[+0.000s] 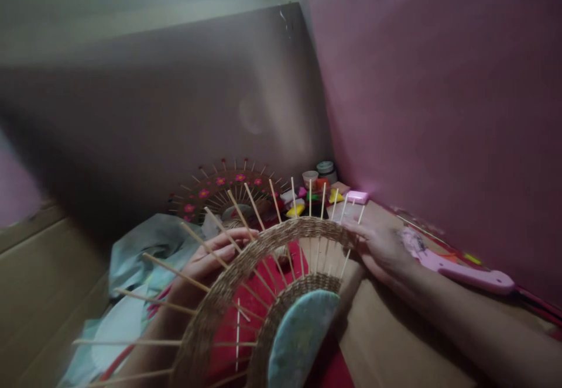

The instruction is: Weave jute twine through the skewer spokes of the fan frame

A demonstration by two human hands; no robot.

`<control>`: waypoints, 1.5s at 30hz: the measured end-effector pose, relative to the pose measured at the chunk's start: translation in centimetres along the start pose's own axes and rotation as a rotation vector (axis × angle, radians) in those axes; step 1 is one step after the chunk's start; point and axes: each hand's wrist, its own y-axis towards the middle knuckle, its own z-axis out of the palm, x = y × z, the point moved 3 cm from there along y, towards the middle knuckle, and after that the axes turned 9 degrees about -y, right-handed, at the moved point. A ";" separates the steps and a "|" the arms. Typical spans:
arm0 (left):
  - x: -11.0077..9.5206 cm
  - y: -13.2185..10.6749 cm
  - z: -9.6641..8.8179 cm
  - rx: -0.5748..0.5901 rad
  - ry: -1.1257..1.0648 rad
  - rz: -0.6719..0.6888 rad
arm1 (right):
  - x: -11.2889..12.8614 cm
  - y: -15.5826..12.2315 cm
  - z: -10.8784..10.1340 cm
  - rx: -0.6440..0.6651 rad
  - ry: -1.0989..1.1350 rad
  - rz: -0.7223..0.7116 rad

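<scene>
A half-round fan of woven brown cord and thin wooden sticks point(246, 259) is tilted up in front of me. Its outer band carries sticks that jut outward; a padded light-blue half-circle point(298, 338) lies at its inner band. My left hand point(222, 250) is behind the outer band on the left, fingers against it among the sticks and partly hidden. At the band's right end, my right hand point(375, 244) grips it, with the thumb side toward the sticks.
Against the back wall stands a similar fan with pink flowers point(222, 181). Small colourful packets point(296, 209), a cup point(310, 178) and a lidded jar point(325, 170) sit in the corner. A pink-handled tool point(476, 274) lies right on cardboard point(395, 329); pale cloth point(136, 253) is left.
</scene>
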 end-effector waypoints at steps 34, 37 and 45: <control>-0.3 -1.0 1.8 0.046 0.004 0.133 | 5.4 -2.6 11.9 0.461 -0.856 -0.387; -0.4 -0.9 1.4 -0.047 0.092 0.173 | 5.3 -1.9 11.8 0.466 -0.784 -0.225; -1.4 0.1 -1.5 -0.217 0.569 0.231 | 5.1 -0.4 12.2 0.625 -0.715 -0.089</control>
